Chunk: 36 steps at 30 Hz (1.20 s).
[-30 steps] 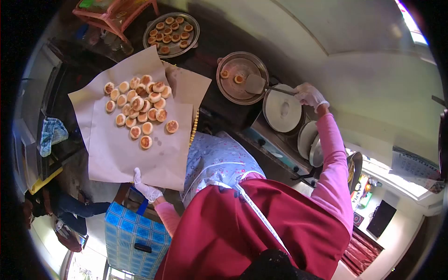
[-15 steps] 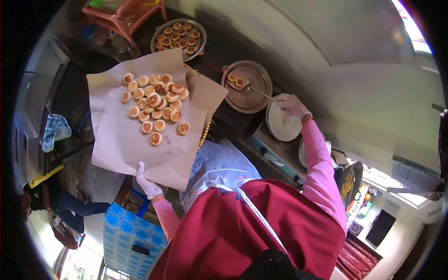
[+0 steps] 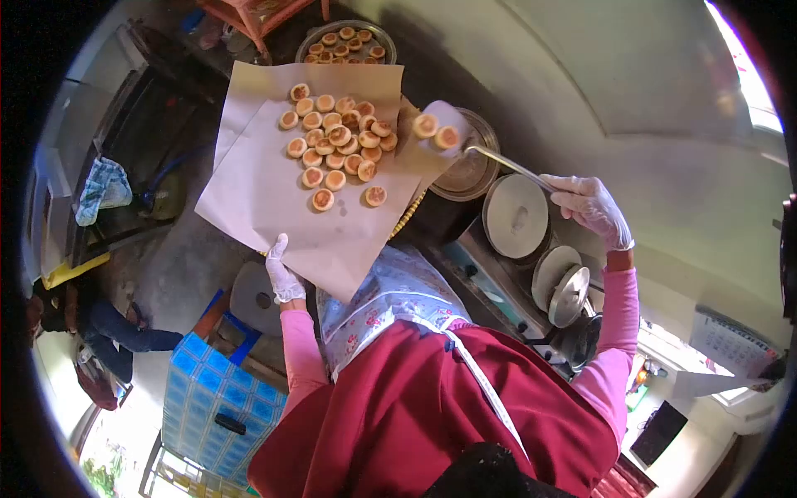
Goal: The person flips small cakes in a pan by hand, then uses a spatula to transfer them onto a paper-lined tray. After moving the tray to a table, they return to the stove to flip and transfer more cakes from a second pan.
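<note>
My right hand (image 3: 591, 207), in a clear glove, is closed around the long handle of a metal spatula (image 3: 510, 164). Two browned round buns (image 3: 437, 131) lie on its blade, slightly blurred, above the round pan (image 3: 466, 181) and beside the paper's right edge. My left hand (image 3: 284, 275), also gloved, grips the near edge of a paper-lined tray (image 3: 249, 187); its thumb shows on top and the other fingers are hidden underneath. A heap of toasted round buns (image 3: 336, 137) rests on the brown paper. A yellow woven rim (image 3: 408, 214) shows below the paper's right side.
A round metal tray of buns (image 3: 378, 33) stands on the dark counter behind the paper. Right of the pan, round lids (image 3: 516, 217) sit over the stove (image 3: 490, 278). A blue checked table (image 3: 207, 390) is at lower left, with a person's legs (image 3: 124, 332) beyond.
My right hand has lifted the spatula with two buns out of the pan and moved right. The paper-lined tray has shifted right in view, now overlapping the far bun tray.
</note>
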{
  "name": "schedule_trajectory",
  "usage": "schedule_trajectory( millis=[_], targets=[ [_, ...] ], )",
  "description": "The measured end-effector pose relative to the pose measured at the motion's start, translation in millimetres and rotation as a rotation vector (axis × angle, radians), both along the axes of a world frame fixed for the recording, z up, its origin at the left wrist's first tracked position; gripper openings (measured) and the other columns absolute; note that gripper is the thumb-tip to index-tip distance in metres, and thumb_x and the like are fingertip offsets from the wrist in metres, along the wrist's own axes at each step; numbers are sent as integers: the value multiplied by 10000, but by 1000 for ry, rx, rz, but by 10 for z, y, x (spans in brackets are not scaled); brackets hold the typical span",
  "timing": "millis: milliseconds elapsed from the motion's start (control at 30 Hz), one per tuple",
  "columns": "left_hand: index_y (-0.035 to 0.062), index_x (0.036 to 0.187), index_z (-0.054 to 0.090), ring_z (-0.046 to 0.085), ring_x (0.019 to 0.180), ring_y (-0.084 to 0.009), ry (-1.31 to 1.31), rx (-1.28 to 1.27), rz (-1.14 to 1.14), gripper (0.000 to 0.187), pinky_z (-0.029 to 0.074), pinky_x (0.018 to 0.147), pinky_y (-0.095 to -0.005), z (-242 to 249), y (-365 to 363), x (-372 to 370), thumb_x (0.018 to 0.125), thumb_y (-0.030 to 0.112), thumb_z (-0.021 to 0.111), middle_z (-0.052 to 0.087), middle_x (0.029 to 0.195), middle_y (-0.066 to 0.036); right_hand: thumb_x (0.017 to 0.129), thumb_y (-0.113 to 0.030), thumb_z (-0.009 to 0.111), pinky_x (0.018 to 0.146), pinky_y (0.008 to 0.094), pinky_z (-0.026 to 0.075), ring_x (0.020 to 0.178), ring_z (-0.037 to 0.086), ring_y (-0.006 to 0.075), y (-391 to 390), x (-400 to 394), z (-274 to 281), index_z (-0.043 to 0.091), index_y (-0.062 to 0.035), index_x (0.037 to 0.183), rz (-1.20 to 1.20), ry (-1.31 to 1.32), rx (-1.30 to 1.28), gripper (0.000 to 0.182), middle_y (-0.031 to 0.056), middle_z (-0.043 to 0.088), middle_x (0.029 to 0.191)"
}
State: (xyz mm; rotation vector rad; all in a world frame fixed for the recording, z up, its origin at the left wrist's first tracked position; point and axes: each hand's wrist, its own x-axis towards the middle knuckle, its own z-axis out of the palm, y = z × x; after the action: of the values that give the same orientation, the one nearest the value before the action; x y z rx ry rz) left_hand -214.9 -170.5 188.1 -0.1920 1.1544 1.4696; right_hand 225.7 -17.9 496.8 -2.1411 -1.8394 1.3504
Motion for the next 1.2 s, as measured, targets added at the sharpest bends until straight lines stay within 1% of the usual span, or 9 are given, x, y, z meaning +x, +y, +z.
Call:
schedule_trajectory(
  millis=[133, 167, 333, 467, 667, 767, 800, 967, 1200],
  targets=[
    [10, 1102, 577, 650, 911, -293, -32, 36, -30, 332, 542, 819, -426, 7, 15, 12, 826, 178, 654, 637, 1033, -128, 871, -170, 558, 601, 323, 503, 563, 640, 225, -48, -468, -124, 649, -112, 1186, 384, -120, 192, 333, 126, 647, 701],
    [2, 1131, 567, 646, 927, -293, -37, 34, -41, 360, 537, 831, -423, 27, 12, 38, 837, 193, 647, 633, 1053, -133, 866, -157, 572, 719, 392, 524, 771, 683, 306, -74, -546, -159, 641, -139, 1188, 446, -308, 250, 330, 159, 680, 921],
    [-8, 1167, 553, 646, 939, -292, -44, 15, -16, 384, 533, 846, -422, -35, -59, 86, 855, 204, 629, 629, 1078, -137, 858, -169, 617, 745, 406, 524, 894, 665, 321, -21, -743, -53, 635, -199, 1208, 280, -590, 393, 352, 145, 668, 1018],
    [-9, 1169, 550, 644, 947, -290, -74, 38, 36, 380, 531, 851, -415, -12, -138, 227, 859, 199, 621, 628, 1088, -139, 866, -129, 632, 548, 215, 374, 582, 403, 43, 257, -146, -416, 625, -164, 1250, -23, -139, 490, 387, -47, 485, 674],
    [13, 1060, 600, 653, 881, -257, 32, -4, 220, 253, 542, 812, -390, 259, -116, 575, 831, 119, 617, 646, 1004, -113, 874, -157, 599, 550, 241, 394, 593, 454, 75, 521, 395, -953, 614, -97, 1247, -181, 39, 396, 378, 23, 535, 711],
    [17, 1062, 618, 647, 845, -215, 159, -95, 321, 301, 521, 817, -348, 474, -147, 661, 786, 129, 657, 654, 964, -81, 885, -162, 574, 515, 249, 383, 568, 426, 78, 414, 633, -1422, 615, -16, 1216, 101, -13, 507, 364, 26, 523, 714],
    [24, 1027, 640, 643, 840, -195, 223, -92, 317, 293, 508, 804, -325, 556, -270, 715, 762, 141, 682, 660, 932, -64, 879, -113, 575, 497, 207, 378, 577, 429, 71, 309, 664, -1547, 608, 14, 1215, -90, 173, 371, 361, -27, 497, 718],
    [77, 915, 639, 611, 807, -147, 259, -8, 699, 168, 500, 774, -301, 277, -862, 1197, 764, 125, 694, 634, 874, -15, 866, -76, 601, 400, 165, 298, 477, 394, 28, 370, 1397, -2622, 595, -35, 1252, -109, 314, 233, 388, -22, 510, 635],
    [107, 957, 620, 591, 837, -145, 483, -54, 988, 156, 490, 785, -312, 688, -1634, 1056, 816, 171, 637, 603, 912, -1, 860, -47, 603, 379, 166, 279, 477, 402, 24, 560, 1228, -2333, 602, -12, 1231, -110, 407, 155, 373, -19, 517, 627]
  ],
)
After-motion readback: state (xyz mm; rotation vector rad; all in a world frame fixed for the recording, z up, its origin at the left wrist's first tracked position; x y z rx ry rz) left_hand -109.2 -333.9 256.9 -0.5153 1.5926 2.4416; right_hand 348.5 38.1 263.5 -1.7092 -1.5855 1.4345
